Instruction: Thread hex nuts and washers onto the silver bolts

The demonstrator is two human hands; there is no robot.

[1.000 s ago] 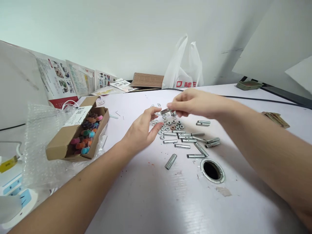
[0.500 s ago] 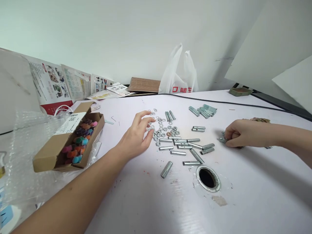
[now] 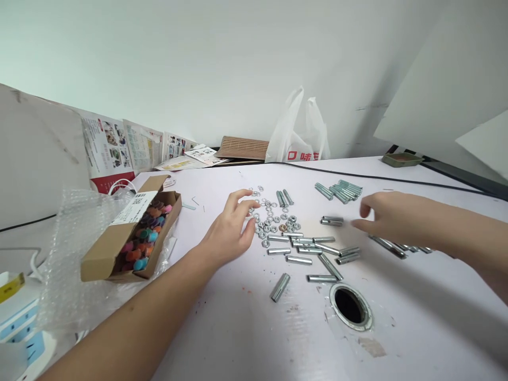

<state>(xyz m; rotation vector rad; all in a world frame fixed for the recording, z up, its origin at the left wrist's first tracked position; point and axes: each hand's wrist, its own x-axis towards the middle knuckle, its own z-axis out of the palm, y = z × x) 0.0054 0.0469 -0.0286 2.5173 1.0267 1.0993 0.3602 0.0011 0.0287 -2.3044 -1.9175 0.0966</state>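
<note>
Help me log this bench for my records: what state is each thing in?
Left hand: fingers spread and curved, nothing visible between them
Right hand: thumb and fingers apart, nothing visible between them
Cardboard box: open, holding colourful pieces
Bubble wrap: crumpled beside the box
Metal tubes: lying down, middle ones jumbled
Nuts: loose, clustered
Plastic bag: upright, handles raised
Ringed hole: uncovered

Box (image 3: 97,257) left of nuts (image 3: 273,229), bag (image 3: 281,142) behind

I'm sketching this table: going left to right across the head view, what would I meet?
Power strip, box, left hand, nearest metal tube, right hand.
</note>
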